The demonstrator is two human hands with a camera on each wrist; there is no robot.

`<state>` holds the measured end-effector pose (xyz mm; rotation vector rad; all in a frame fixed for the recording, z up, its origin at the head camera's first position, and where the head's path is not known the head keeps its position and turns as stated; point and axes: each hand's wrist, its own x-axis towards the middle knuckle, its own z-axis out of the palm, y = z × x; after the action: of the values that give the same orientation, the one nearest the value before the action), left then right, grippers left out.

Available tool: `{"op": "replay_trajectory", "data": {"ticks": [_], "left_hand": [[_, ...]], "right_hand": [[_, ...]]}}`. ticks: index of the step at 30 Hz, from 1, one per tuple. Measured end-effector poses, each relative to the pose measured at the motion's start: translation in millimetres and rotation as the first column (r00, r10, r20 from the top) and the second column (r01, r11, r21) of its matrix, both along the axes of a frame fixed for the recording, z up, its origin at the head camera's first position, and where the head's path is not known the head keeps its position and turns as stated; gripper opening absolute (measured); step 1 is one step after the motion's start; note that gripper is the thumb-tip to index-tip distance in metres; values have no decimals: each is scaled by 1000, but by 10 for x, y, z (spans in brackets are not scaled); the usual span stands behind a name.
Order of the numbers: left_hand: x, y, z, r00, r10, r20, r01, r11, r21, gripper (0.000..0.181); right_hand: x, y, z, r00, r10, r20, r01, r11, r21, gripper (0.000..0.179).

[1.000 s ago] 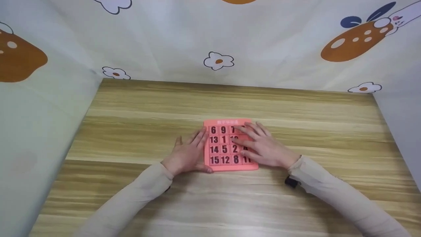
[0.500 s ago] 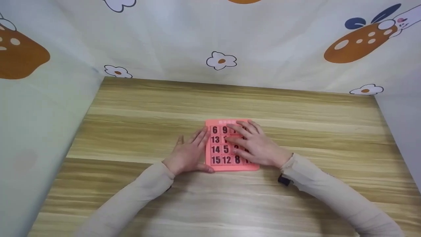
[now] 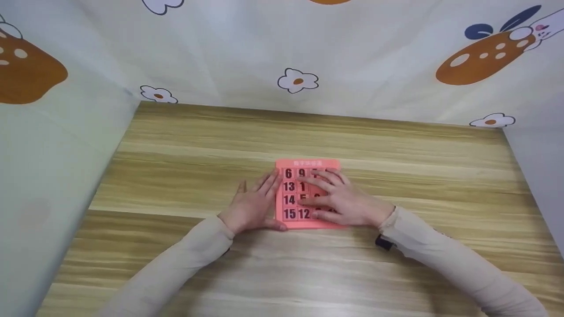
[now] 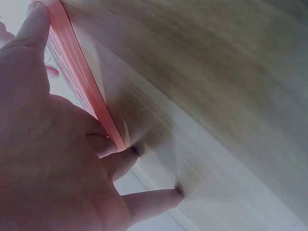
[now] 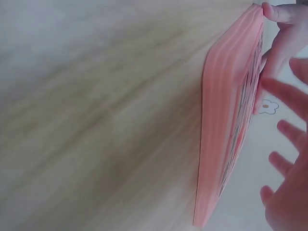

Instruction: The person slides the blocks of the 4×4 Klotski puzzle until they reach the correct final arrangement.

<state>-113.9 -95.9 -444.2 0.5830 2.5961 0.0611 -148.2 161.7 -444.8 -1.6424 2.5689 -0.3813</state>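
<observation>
A pink number slide puzzle [image 3: 288,193] with black-numbered tiles lies flat on the wooden table. Along its left edge rests my left hand [image 3: 251,209], fingers extended and thumb at the near left corner. The left wrist view shows that thumb against the frame's side [image 4: 74,53], while two fingertips reach down to the table. My right hand [image 3: 348,202] spreads over the right half from the right side, its fingertips among the tiles. It hides most of the right-hand column. Third along the second row, a plain pink space shows beside tile 1 [image 3: 302,186].
The wooden table [image 3: 198,145] extends around the puzzle on all sides. A pale cloth wall [image 3: 229,53] printed with flowers and orange fruit shapes stands behind it, with side walls at left and right. A dark band [image 3: 384,242] shows under the right sleeve.
My right hand has moved left, then down over the tiles. Tile 10 has left the third space of the second row, apparently to the right. My left hand stays in place.
</observation>
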Motion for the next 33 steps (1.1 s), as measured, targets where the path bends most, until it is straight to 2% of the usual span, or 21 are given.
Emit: {"op": "replay_trajectory", "data": {"ticks": [6,11,18,20,26,28,33], "left_hand": [[0,0,11,1000,6,1,-6,1000,21,123],[7,3,14,1000,10,8,-11,1000,19,124],[7,7,14,1000,6,12,-6,1000,6,124],[8,5,13,1000,-2,10,2,1000,1,123],[12,-13,14,1000,-12,-6,11,1000,-13,122],[13,-14,15,1000,-11,-6,10,1000,-17,122],[4,10,21,1000,-9,-7,9,1000,-9,122]], "right_hand": [[7,186,4,1000,2,-7,-3,997,-71,31],[-5,290,-23,1000,-18,-7,18,998,-56,30],[-24,292,-46,985,-168,-35,170,984,60,45],[-14,262,-48,988,-152,-29,154,986,63,46],[44,100,-49,1000,-24,-2,24,999,32,45],[53,76,-28,1000,-31,4,31,999,8,39],[24,74,60,992,-125,-31,124,991,-51,26]]}}
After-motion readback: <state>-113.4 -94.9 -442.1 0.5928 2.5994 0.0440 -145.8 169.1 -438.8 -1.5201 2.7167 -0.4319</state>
